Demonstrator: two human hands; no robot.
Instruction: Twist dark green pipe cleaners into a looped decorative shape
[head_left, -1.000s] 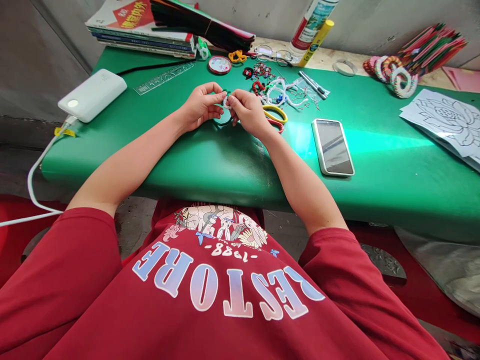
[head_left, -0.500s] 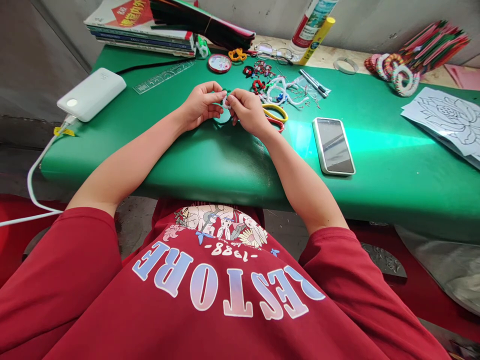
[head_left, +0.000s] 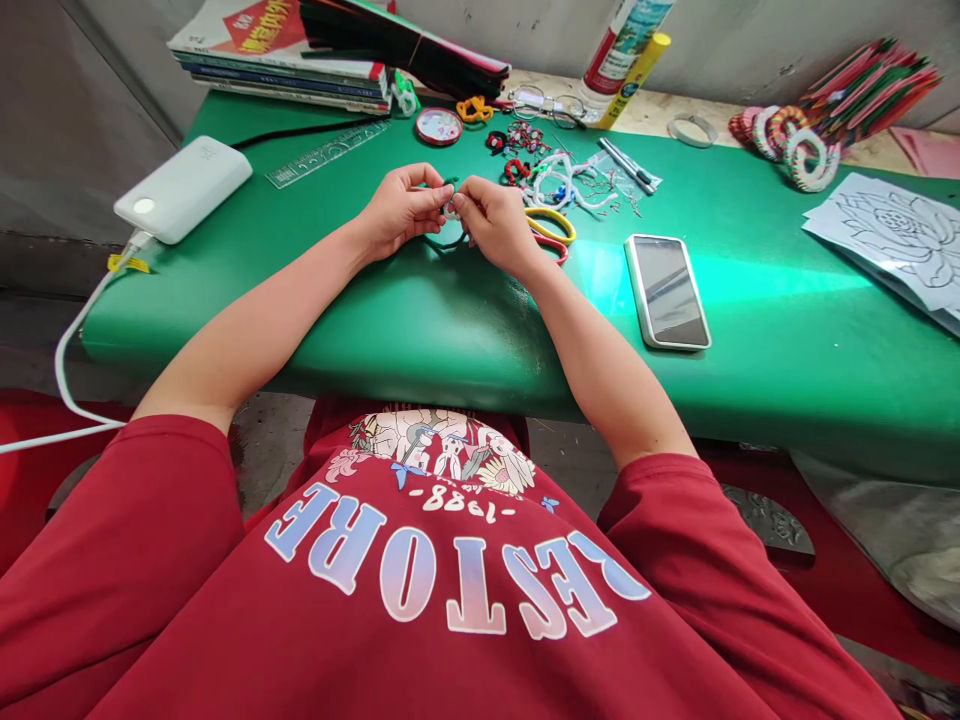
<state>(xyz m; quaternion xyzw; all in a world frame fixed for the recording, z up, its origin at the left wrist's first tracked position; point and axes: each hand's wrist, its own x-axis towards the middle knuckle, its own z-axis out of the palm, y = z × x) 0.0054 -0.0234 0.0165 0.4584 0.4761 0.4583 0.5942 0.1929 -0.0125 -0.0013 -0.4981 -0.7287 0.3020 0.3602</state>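
My left hand and my right hand meet fingertip to fingertip over the green table. Between them they pinch a small white fuzzy ring, with a dark green wire loop hanging below it. Most of the ring is hidden by my fingers. Just right of my right hand lie yellow-and-red handled scissors. Beyond them sits a tangle of white and coloured craft pieces.
A phone lies right of my hands. A white power bank with cable, a clear ruler and stacked books are at the left. Glasses, a glue bottle, wrapped rings and a line drawing lie behind and right.
My fingertips have closed in slightly on the white ring, and the dark green loop shows more below it. My arms have barely moved.
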